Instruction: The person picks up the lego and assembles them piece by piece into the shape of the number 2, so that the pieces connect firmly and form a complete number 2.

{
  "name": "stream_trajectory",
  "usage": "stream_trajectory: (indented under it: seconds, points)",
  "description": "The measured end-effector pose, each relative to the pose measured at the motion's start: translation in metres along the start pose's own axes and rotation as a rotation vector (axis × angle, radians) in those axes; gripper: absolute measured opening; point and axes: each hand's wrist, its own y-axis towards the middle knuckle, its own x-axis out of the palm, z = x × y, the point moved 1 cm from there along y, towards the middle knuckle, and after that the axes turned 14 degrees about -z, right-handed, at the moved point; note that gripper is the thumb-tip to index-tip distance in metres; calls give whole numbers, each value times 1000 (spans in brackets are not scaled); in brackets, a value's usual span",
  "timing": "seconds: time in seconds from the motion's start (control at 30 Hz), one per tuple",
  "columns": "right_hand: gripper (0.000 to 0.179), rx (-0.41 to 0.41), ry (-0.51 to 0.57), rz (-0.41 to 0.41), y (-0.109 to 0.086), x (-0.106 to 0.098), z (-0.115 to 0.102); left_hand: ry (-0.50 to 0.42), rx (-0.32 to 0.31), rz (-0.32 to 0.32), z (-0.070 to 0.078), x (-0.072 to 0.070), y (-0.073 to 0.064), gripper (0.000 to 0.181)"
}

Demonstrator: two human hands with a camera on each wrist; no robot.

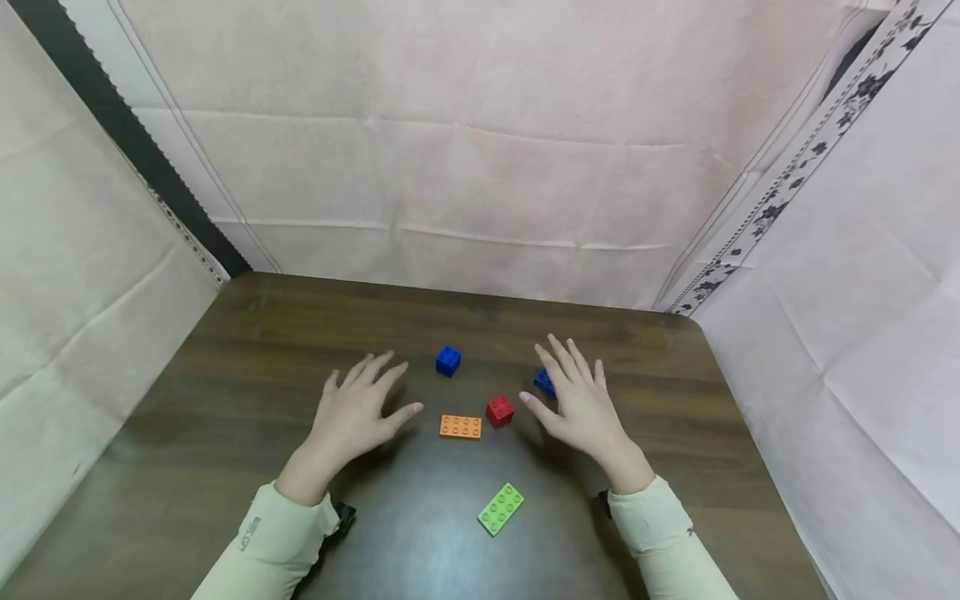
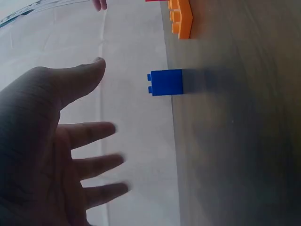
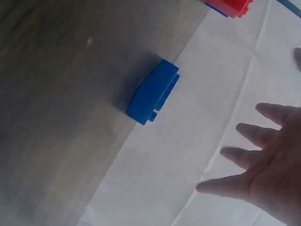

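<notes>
My left hand (image 1: 358, 417) hovers over the table with fingers spread and nothing in it. To its right lie an orange brick (image 1: 461, 427) and, farther back, a small blue brick (image 1: 448, 361), which the left wrist view also shows beyond the thumb. My right hand (image 1: 577, 402) is likewise spread and holds nothing. It partly covers a second blue brick (image 1: 545, 382) in the head view; the right wrist view shows that blue brick (image 3: 153, 92) apart from the fingers. Between the hands sits a red brick (image 1: 500, 411), close to the orange one. A lime green brick (image 1: 501, 508) lies nearer me.
The dark wooden table (image 1: 247, 375) carries all the bricks. Pale cloth (image 1: 450, 167) hangs behind its far edge and along both sides, with a flowered border (image 1: 795, 171) at the right corner.
</notes>
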Motion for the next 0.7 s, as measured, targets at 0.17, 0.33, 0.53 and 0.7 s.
stream_trajectory:
  seconds: [0.17, 0.33, 0.53, 0.7]
  points:
    - [66, -81, 95, 9, 3, -1, -4, -228, 33, -46, 9, 7, 5, 57]
    - [54, -162, 153, -141, 8, 1, -11, -358, 100, -139, 15, 19, 17, 46]
    - [45, -236, 161, -304, 16, 7, -20, -381, 176, -250, 25, 34, 28, 44]
    - [36, -243, 184, -368, 21, 11, -25, -379, 165, -291, 32, 41, 31, 48]
